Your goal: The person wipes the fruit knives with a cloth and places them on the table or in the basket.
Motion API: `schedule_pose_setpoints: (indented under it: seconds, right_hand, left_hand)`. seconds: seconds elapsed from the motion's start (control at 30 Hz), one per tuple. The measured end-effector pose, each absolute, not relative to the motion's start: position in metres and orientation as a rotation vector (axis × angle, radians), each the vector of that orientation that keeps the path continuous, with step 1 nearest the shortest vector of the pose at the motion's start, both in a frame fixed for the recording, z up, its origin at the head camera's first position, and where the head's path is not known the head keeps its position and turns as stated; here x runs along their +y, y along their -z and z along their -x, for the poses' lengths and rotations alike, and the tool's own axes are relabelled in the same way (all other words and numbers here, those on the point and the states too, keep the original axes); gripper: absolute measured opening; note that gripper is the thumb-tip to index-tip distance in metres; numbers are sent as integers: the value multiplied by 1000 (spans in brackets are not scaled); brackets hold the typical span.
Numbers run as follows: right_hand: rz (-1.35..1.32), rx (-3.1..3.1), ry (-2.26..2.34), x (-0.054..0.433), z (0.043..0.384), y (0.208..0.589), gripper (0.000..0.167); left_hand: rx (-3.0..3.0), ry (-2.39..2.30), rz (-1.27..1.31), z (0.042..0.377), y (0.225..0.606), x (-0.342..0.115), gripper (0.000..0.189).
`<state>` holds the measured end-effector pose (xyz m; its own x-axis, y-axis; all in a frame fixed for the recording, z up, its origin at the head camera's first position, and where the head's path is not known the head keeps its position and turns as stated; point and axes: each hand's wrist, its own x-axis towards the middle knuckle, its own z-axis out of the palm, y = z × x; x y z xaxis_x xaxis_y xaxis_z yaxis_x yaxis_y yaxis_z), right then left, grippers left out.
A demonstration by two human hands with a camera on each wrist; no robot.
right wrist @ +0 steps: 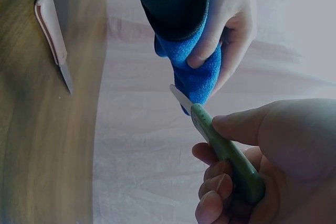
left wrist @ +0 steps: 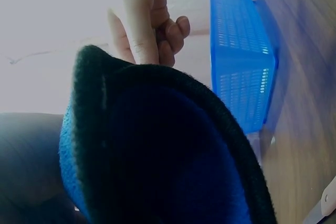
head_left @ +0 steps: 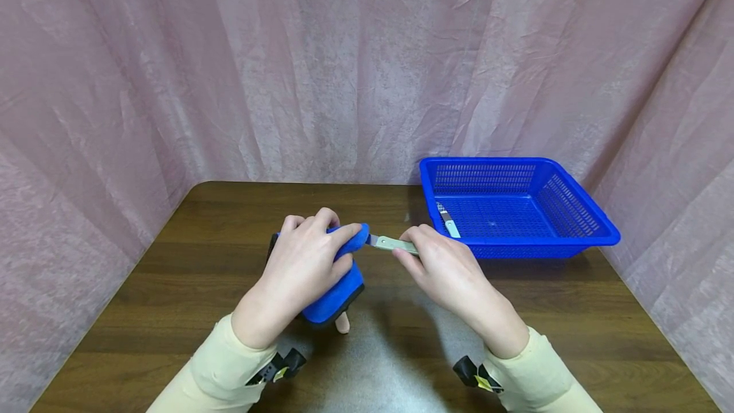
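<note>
Holding the green-handled knife (head_left: 397, 245) by its handle, the right hand (head_left: 444, 266) has its fingers and thumb curled firmly round it, while the left hand (head_left: 304, 263) pinches the blue cloth (head_left: 338, 292) between thumb and fingers, dark-edged part hanging toward the near side. So yeah, both hands are clamped on something, and they're working above the middle of the wooden table (head_left: 201, 260). The bit that matters, imo: the knife lies left of the right-hand grip, its long axis running mostly left-right, tip pointing left and slightly far, straight at the left hand's cloth. Blade and cloth look to be touching, and the right wrist view shows the tip poking past the folded end, though can't tell if the cloth goes all the way round. Any wiping stroke would probably have to follow that line. The pink-handled knife (right wrist: 50, 27) lies on the table just below the cloth, nearer the left hand. Far right sits the blue basket (head_left: 539, 242), with another knife (head_left: 449, 222) inside along its left side, nearer the right hand.
</note>
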<state>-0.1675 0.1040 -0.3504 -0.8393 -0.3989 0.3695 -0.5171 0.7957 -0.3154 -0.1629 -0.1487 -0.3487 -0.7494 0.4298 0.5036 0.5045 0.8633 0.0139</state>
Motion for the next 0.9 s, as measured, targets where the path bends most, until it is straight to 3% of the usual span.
schedule_pose_setpoints:
  seconds: [0.9]
  right_hand:
    - [-685,-2717,-593,104,167,349,16]
  left_hand:
    - [-2598,207,610,168,346,-159,42]
